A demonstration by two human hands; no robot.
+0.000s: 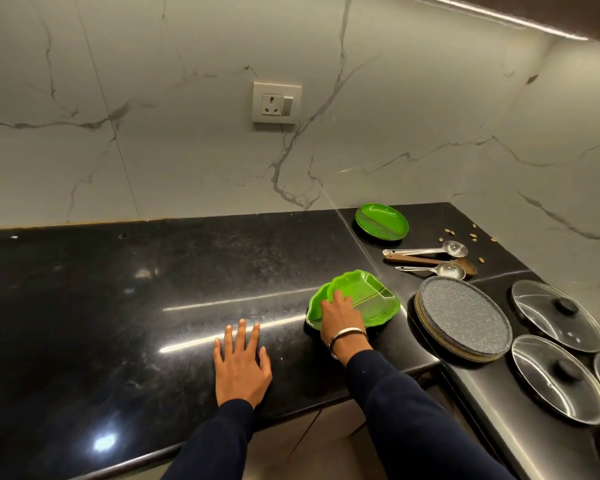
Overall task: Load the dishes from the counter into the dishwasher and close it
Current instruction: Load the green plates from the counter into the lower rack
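Observation:
Two green scalloped plates (373,296) lie stacked on the black counter (118,289), right of centre. My right hand (340,317) grips the near left edge of the top plate, which is tilted up off the lower one. Flat on the counter, my left hand (241,362) rests with fingers spread and holds nothing. Another green divided plate (381,221) sits at the back by the wall. Two steel spoons (430,251) and a wooden spoon (426,260) lie between the green plates. The dishwasher is not in view.
A grey speckled round pan (465,317) sits right of the scalloped plates. Several glass lids (555,315) with black knobs lie on the right counter wing. Small seeds (473,236) are scattered near the corner. A wall socket (277,102) is on the marble backsplash.

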